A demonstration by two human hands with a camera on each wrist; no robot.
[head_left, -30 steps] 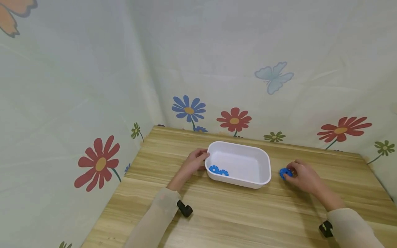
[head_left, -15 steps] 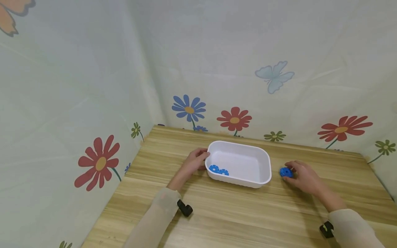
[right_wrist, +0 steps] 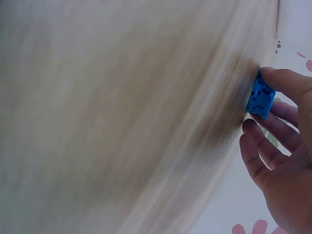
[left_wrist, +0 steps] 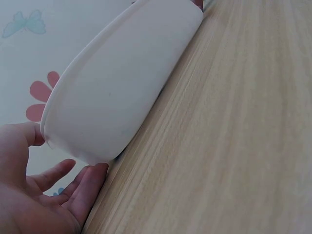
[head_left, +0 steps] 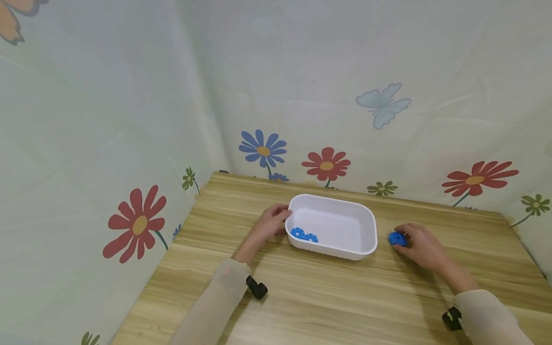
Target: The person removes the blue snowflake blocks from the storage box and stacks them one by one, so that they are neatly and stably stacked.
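Note:
A white rectangular plastic tray (head_left: 340,225) sits toward the back of the table. My left hand (head_left: 268,224) holds its left end, thumb hooked at the rim and fingertips low against the outer wall (left_wrist: 117,83). Two blue flower-shaped discs, one (head_left: 297,233) beside another (head_left: 311,237), lie in the tray's front left corner. To the right of the tray, my right hand (head_left: 424,247) grips a small stack of blue notched discs (head_left: 396,239) between thumb and fingers. The right wrist view shows the stack (right_wrist: 262,95) edge-on, right at the wood surface, with the lower fingers loosely bent.
The wood-grain table (head_left: 327,297) meets a pale fabric wall (head_left: 302,96) printed with flowers and a butterfly, along its back and left sides. Black wrist mounts show on the left sleeve (head_left: 257,288) and the right sleeve (head_left: 453,319).
The blue stack in my right hand has turned slightly and its upper face looks flatter, with the fingers shifted around it. My left hand and the tray have stayed in place.

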